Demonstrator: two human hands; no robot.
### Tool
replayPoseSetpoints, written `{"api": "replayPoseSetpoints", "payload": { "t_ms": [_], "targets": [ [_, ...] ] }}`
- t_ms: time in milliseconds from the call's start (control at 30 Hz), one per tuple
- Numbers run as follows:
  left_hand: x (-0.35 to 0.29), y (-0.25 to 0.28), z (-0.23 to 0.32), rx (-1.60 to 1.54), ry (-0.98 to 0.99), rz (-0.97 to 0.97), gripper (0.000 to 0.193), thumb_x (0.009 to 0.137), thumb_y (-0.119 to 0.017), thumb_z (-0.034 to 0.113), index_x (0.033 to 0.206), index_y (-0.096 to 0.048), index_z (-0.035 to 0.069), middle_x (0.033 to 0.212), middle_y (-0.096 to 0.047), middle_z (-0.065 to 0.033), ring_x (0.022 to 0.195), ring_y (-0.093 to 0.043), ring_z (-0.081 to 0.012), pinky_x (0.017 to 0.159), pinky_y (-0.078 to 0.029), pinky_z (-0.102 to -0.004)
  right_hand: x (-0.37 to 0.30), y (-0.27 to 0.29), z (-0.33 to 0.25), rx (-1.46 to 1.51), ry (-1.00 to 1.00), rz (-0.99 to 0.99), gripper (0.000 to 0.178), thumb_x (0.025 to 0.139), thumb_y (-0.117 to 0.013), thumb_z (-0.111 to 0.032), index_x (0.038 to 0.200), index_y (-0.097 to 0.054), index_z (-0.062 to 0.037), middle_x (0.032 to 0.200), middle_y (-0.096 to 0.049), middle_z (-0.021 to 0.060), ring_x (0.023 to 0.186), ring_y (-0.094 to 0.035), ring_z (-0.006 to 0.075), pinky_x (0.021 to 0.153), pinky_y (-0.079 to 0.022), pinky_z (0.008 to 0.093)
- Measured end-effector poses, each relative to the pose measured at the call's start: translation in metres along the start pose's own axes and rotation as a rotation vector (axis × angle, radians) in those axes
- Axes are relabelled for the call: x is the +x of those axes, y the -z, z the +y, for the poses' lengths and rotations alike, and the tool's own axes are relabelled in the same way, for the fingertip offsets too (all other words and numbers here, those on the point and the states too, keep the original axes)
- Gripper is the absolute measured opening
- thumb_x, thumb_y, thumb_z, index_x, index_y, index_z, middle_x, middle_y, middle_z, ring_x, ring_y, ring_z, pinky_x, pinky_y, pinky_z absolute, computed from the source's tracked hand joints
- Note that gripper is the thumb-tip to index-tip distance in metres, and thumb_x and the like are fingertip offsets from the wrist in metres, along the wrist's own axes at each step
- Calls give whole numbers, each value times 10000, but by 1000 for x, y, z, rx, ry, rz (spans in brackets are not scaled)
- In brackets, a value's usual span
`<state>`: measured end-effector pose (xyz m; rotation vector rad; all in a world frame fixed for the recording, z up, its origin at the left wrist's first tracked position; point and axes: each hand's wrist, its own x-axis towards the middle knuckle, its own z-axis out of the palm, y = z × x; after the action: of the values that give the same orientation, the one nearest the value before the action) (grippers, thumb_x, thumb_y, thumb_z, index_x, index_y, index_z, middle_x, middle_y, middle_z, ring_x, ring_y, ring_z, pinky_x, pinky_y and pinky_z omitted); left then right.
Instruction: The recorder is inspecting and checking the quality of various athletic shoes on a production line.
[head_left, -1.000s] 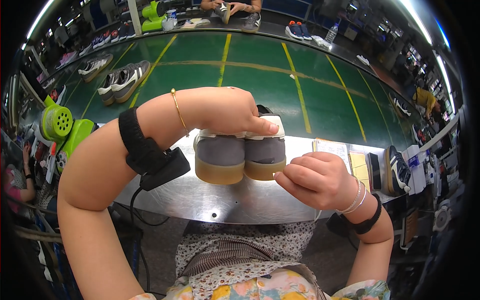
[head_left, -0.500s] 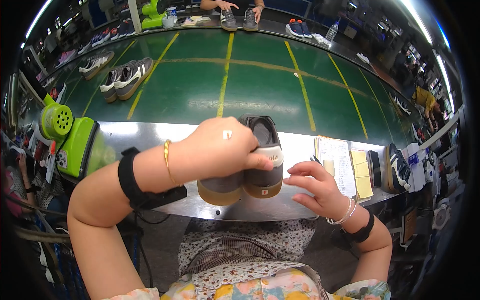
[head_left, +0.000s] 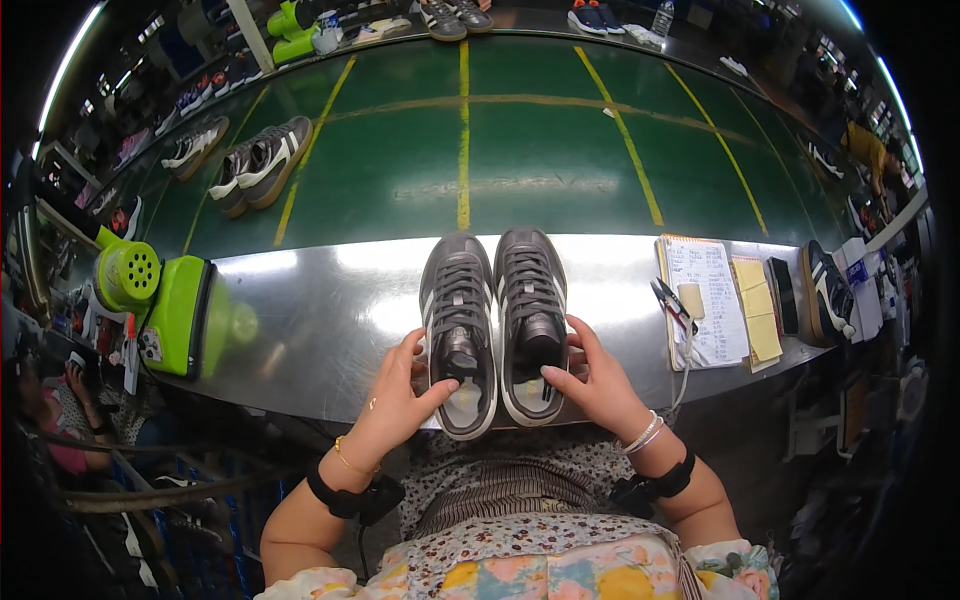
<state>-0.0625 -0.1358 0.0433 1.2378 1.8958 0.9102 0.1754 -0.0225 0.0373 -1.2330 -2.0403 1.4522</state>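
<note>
a pair of dark grey lace-up shoes with white side stripes is held upright, side by side, at the near edge of a shiny metal desk [head_left: 330,330], toes pointing away and open collars toward the wearer. half a second ago the left hand alone gripped both at the heels, with the heels facing the wearer, while the right hand was spread beside them. now the left hand [head_left: 405,395] pinches the collar of the left shoe [head_left: 459,310], thumb over the rim and fingers along the outer side, and the right hand [head_left: 605,385] does the same with the right shoe [head_left: 532,300]. the handling seems to have passed from one hand to two, leaving laces, tongues and insoles facing up in plain view. whether the soles rest fully on the metal cannot be told. to the right lie a written notebook [head_left: 715,310] and a yellow pad [head_left: 757,310]; to the left stands a lime-green machine [head_left: 180,310]. beyond, another grey pair [head_left: 262,165] sits on a green surface [head_left: 390,150] with yellow lines.
</note>
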Motion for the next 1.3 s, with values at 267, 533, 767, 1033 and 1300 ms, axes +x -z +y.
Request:
{"api": "replayPoseSetpoints", "payload": {
  "t_ms": [267,533,767,1033,1300],
  "targets": [
    [5,-7,-27,-454,29,-7,699,755,-592,88,1384,-291,34,914,-582,-101,843,-565,-153,783,-445,-287,1,-11,18,444,-37,86,688,783,-598,-73,1386,-270,-47,1167,-555,189,988,-598,208,835,-472,304],
    [-7,-15,-15,-114,-84,149,653,733,-543,50,1353,-342,6,943,-618,-149,781,-611,-177,694,-478,-301,-10,-17,11,197,87,212,645,771,-600,-80,1362,-343,-48,1162,-556,198,997,-599,225,738,-518,295],
    [-14,-19,-8,-7,-185,209,647,715,-541,33,1334,-358,-18,1041,-591,-236,853,-623,-326,738,-489,-353,-19,-22,7,101,144,240,661,749,-605,-71,1361,-358,-68,1129,-567,198,910,-607,220,727,-514,301],
    [-18,-18,-7,51,-178,228,631,715,-556,45,1317,-380,-26,1090,-571,-252,951,-591,-360,831,-460,-384,-21,-26,6,69,203,293,658,724,-609,-59,1344,-390,-64,1050,-579,200,900,-597,252,731,-512,331],
    [-15,-17,-12,48,-218,262,611,721,-567,69,1303,-405,-24,1047,-591,-244,888,-612,-350,779,-477,-380,-15,-28,2,80,154,271,640,740,-608,-87,1343,-394,-73,994,-590,180,825,-609,240,678,-510,325]
  ]
}}
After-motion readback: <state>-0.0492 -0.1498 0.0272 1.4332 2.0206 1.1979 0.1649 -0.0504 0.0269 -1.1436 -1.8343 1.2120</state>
